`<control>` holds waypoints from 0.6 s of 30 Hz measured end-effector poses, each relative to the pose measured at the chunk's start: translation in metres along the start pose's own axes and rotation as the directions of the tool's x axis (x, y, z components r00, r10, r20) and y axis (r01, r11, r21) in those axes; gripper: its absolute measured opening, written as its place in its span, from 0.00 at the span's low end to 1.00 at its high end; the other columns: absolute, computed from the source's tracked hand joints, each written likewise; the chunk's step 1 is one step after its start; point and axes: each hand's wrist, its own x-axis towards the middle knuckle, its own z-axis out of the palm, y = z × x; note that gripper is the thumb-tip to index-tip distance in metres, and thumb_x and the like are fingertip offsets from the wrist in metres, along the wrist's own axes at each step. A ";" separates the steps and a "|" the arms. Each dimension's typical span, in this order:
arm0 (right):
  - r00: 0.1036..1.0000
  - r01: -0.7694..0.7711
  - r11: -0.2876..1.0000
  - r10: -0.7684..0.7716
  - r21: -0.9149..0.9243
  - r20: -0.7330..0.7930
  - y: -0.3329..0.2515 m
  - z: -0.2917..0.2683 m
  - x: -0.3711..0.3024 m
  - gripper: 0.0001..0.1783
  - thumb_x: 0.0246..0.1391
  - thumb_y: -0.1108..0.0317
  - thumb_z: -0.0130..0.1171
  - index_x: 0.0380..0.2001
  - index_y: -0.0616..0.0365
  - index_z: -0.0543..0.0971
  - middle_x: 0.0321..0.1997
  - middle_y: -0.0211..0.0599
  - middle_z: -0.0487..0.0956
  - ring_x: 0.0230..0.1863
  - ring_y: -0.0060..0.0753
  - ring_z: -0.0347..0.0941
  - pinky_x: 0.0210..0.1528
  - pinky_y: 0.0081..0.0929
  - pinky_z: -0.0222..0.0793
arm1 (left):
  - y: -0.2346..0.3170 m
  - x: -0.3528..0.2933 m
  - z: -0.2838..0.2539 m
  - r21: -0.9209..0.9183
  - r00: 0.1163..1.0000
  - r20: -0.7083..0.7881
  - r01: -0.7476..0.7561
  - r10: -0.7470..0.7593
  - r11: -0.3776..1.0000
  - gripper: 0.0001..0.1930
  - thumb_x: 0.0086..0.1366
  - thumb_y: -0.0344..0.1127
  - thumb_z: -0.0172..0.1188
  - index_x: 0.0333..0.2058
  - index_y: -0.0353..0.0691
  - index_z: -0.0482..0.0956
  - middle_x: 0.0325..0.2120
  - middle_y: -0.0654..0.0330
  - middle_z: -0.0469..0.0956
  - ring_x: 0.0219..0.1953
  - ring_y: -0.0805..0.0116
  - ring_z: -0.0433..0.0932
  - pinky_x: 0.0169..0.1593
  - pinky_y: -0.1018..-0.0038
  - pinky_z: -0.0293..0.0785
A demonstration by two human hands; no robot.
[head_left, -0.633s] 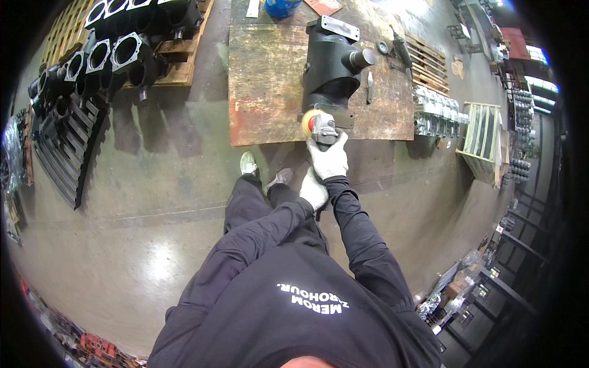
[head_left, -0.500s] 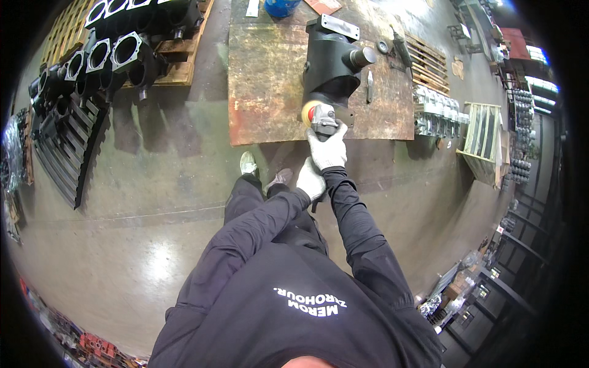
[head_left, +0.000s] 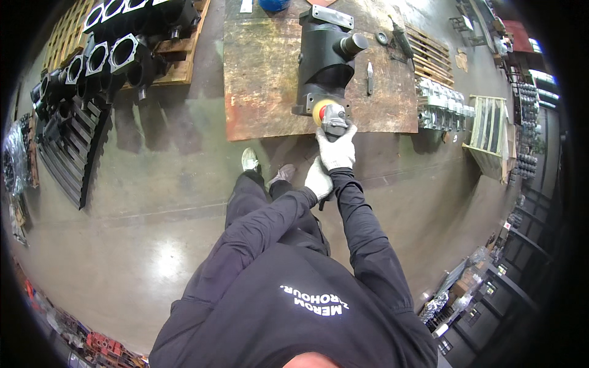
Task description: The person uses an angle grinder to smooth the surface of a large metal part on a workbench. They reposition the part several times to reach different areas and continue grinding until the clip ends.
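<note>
Both my gloved hands hold an angle grinder (head_left: pixel 334 116) with a yellow disc (head_left: pixel 318 113) that has a red centre. My right hand (head_left: pixel 337 149) wraps around its body just behind the head. Behind it, closer to me, my left hand (head_left: pixel 318 180) is closed on the rear of the grinder. The disc is at the near flange of a black metal cylindrical casting (head_left: pixel 325 58); whether they touch I cannot tell. The casting lies on a worn, stained tabletop (head_left: pixel 264 92), with a round stub sticking out to its right.
A slim hand tool (head_left: pixel 369 78), a dark power tool (head_left: pixel 402 43) and a small ring (head_left: pixel 381 38) lie right of the casting. A blue container (head_left: pixel 274 5) stands at the far edge. Black castings (head_left: pixel 126 55) fill pallets at left; silver parts (head_left: pixel 438 101) and a wooden crate (head_left: pixel 488 122) sit at right.
The grinder and both hands have shifted slightly right along the casting's near flange, exposing its left corner. My grip is unchanged. The whole view has moved a little.
</note>
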 end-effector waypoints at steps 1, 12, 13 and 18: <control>1.000 -0.026 1.000 0.026 0.003 -0.016 -0.001 -0.001 0.000 0.46 0.50 0.45 0.70 0.64 0.50 0.58 0.47 0.60 0.82 0.47 0.64 0.81 0.51 0.50 0.76 | 0.000 0.000 0.000 -0.084 0.999 0.032 -0.033 0.036 0.996 0.25 0.67 0.32 0.59 0.59 0.34 0.63 0.58 0.46 0.73 0.61 0.57 0.72 0.65 0.65 0.66; 0.999 0.052 0.997 -0.053 0.053 0.011 0.012 -0.005 0.009 0.45 0.50 0.44 0.69 0.64 0.48 0.58 0.43 0.60 0.83 0.46 0.66 0.81 0.50 0.51 0.76 | 0.009 -0.004 0.015 -0.504 0.989 0.114 0.135 -0.089 0.853 0.21 0.77 0.41 0.40 0.63 0.39 0.64 0.60 0.52 0.71 0.62 0.57 0.71 0.67 0.60 0.64; 0.995 0.093 0.994 -0.095 0.066 0.026 0.014 -0.003 0.011 0.45 0.50 0.44 0.69 0.64 0.48 0.58 0.43 0.60 0.83 0.45 0.66 0.81 0.50 0.51 0.76 | 0.008 -0.002 0.015 -0.630 0.987 0.091 0.161 -0.134 0.760 0.22 0.78 0.43 0.36 0.64 0.40 0.64 0.61 0.53 0.71 0.62 0.57 0.70 0.67 0.60 0.63; 0.999 -0.029 0.998 0.030 0.060 -0.019 0.022 -0.014 0.027 0.46 0.50 0.43 0.69 0.64 0.49 0.57 0.43 0.62 0.83 0.46 0.66 0.81 0.50 0.50 0.76 | -0.009 0.017 0.015 0.297 0.996 0.041 -0.090 0.081 0.951 0.23 0.71 0.42 0.53 0.59 0.35 0.65 0.55 0.47 0.75 0.59 0.54 0.73 0.64 0.63 0.66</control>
